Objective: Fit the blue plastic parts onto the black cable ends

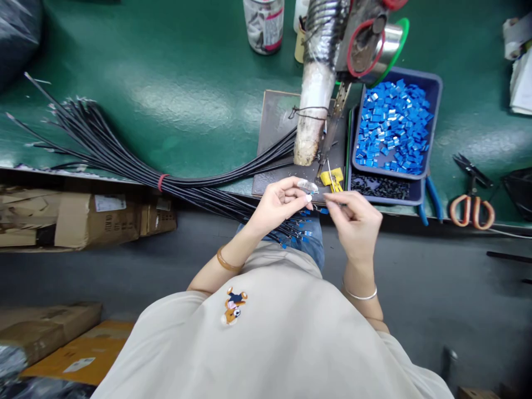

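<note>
My left hand is pinched shut on the end of a black cable from the bundle, which is tied with a red band and fans out to the left across the green bench. My right hand is pinched shut on a small thin part I cannot make out, its fingertips close to those of the left hand. Both hands hover at the bench's front edge, just below a foil-wrapped soldering tool and a small yellow holder on a dark plate.
A dark blue tray of several small blue parts stands right of the plate. Orange-handled scissors lie at the right edge. A jar stands at the back. Cardboard boxes sit under the bench at left.
</note>
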Tool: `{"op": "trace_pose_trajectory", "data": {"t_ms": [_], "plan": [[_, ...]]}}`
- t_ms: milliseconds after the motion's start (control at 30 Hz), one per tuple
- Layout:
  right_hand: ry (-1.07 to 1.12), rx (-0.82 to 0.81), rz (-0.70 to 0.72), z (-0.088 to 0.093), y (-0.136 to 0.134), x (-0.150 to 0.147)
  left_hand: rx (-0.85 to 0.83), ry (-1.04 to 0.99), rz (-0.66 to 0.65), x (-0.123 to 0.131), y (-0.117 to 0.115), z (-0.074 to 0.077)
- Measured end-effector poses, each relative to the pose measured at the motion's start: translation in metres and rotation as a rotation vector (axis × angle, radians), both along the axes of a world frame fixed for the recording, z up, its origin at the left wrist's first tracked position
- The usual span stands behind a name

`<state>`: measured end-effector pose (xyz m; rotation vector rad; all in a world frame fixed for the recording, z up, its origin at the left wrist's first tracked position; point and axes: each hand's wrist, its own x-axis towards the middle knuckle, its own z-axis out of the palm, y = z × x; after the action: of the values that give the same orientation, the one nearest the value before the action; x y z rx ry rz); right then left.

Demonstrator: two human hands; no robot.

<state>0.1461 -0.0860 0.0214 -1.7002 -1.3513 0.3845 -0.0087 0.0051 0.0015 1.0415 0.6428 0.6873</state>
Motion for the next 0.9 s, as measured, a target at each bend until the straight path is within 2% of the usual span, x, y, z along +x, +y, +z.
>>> {"op": "trace_pose_trajectory", "data": {"t_ms": [100,167,233,267,300,333,400,467,567,633,733,900], "plan": [[0.168,0.071,-0.173,0.002,0.000,0.006,0.002,-0.023,-0.219,-0.008,0.014,0.001],[0.204,0.097,-0.195,0.004,0.001,0.010,0.114,-0.032,-0.447,-0.012,0.024,0.009],[0.185,0.099,-0.191,0.008,0.001,0.012,0.360,-0.010,-0.695,-0.014,0.029,0.024],[0.168,0.095,-0.191,0.010,0.001,0.013,0.527,0.033,-0.775,-0.014,0.028,0.033],[0.148,0.090,-0.190,0.012,0.001,0.012,0.699,0.112,-0.781,-0.013,0.026,0.041],[0.128,0.086,-0.190,0.014,0.001,0.012,0.841,0.220,-0.733,-0.011,0.022,0.048],[0.090,0.089,-0.189,0.018,0.002,0.010,0.941,0.387,-0.625,-0.008,0.013,0.053],[0.070,0.093,-0.173,0.020,0.002,0.007,0.814,0.363,-0.521,-0.005,0.007,0.046],[0.077,0.085,-0.114,0.018,0.003,0.000,0.301,0.185,-0.238,-0.002,0.003,0.022],[0.081,0.046,-0.069,0.015,0.004,-0.004,0.105,0.096,-0.113,-0.001,0.002,0.007],[0.043,-0.022,-0.029,0.011,0.006,-0.007,0.087,0.081,-0.033,0.002,-0.002,-0.004],[-0.024,-0.024,-0.020,0.009,0.007,-0.008,0.162,0.113,-0.033,0.005,-0.005,-0.001]]}}
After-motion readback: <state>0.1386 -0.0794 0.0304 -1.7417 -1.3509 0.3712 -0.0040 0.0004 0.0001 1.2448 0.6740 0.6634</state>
